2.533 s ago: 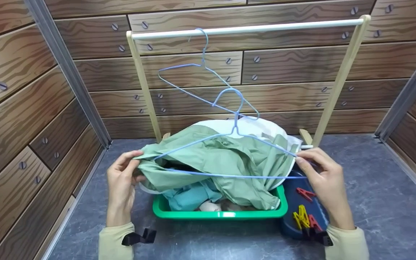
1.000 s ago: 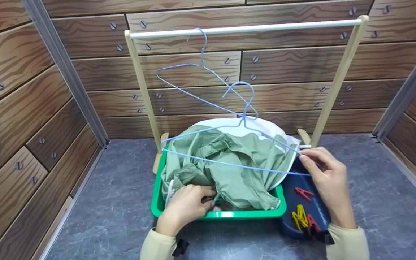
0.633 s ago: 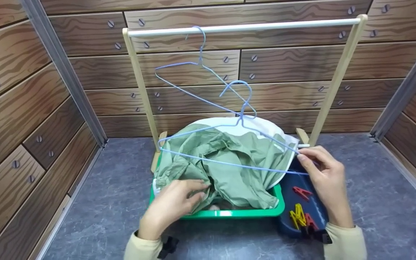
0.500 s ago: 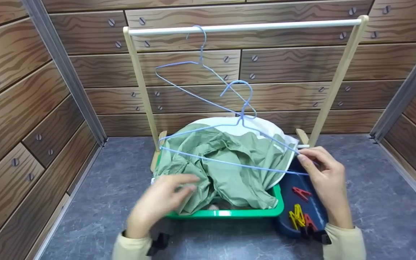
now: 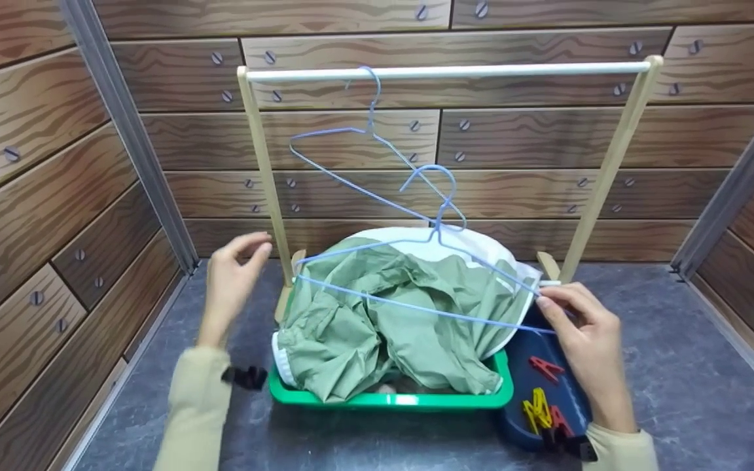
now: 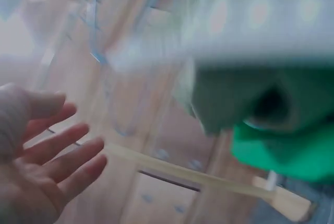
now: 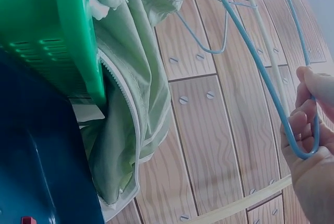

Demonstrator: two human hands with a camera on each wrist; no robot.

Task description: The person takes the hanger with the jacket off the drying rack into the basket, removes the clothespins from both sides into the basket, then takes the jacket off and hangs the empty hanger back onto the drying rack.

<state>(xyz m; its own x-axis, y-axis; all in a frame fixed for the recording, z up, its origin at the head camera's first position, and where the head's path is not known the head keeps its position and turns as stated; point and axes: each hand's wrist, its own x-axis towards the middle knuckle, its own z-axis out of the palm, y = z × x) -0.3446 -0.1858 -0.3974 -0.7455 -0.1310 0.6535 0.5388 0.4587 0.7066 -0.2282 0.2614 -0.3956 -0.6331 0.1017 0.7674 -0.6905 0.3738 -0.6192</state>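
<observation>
A light green garment (image 5: 410, 281) with white trim lies heaped over a green basket (image 5: 393, 400); a zip edge shows in the right wrist view. My right hand (image 5: 590, 343) pinches the right end of a blue wire hanger (image 5: 410, 306), held in front of the garment with its hook upward. In the right wrist view, the hanger's bent end loops over my fingers. My left hand (image 5: 233, 281) is raised left of the basket, apart from garment and hanger. Its fingers are spread and hold nothing in the left wrist view, where the garment's edge is blurred.
Behind the basket stands a wooden rack with a white rail (image 5: 495, 70), from which a second blue hanger (image 5: 370, 124) hangs. Right of the basket sits a navy tray (image 5: 576, 396) with red clothespins (image 5: 546, 367) and yellow clothespins (image 5: 537, 409). Wood-patterned walls enclose the grey surface.
My left hand first held the garment near the hanger's left end, then worked at it in the basket. It has let go and moved up and left. My right hand keeps hold of the hanger.
</observation>
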